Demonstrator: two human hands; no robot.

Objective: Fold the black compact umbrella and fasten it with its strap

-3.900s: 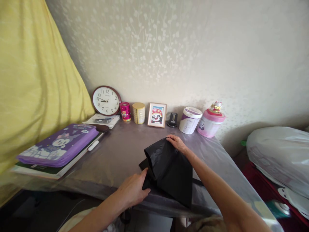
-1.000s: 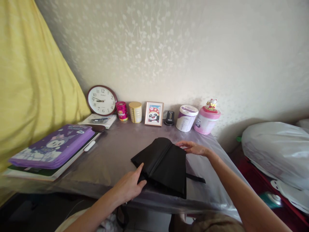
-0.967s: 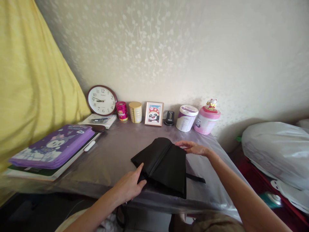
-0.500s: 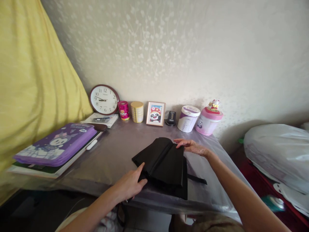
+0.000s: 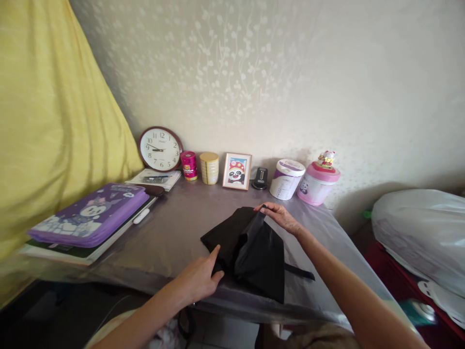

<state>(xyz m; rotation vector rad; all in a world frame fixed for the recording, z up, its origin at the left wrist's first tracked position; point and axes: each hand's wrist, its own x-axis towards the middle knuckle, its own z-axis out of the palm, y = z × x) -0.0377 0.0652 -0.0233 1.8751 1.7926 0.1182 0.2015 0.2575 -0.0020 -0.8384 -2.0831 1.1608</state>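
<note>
A black folded fabric item with a strap [image 5: 259, 261] lies at the table's front edge; its exact kind does not show. My right hand [image 5: 279, 215] pinches the upper edge of one layer between thumb and fingers, lifting it into a raised fold. Beneath that fold a dark gap opens toward me. At the item's near left corner, my left hand [image 5: 201, 277] grips the fabric, index finger stretched along the top and thumb apart from it. The remaining left fingers are curled under and mostly hidden. A narrow black strap [image 5: 300, 272] sticks out to the right.
A purple case [image 5: 89, 213] rests on books at the left. Along the wall stand a clock [image 5: 160, 149], a pink can [image 5: 189, 166], a yellow canister [image 5: 209, 168], a picture frame [image 5: 237, 171], a white tub [image 5: 287, 179] and a pink jar [image 5: 317, 183]. A plastic-covered bundle [image 5: 421, 232] sits right.
My right hand has taken hold of the fabric's upper edge and drawn it up and slightly left, folding back the flat right-hand layer. My left hand stays at the near left corner.
</note>
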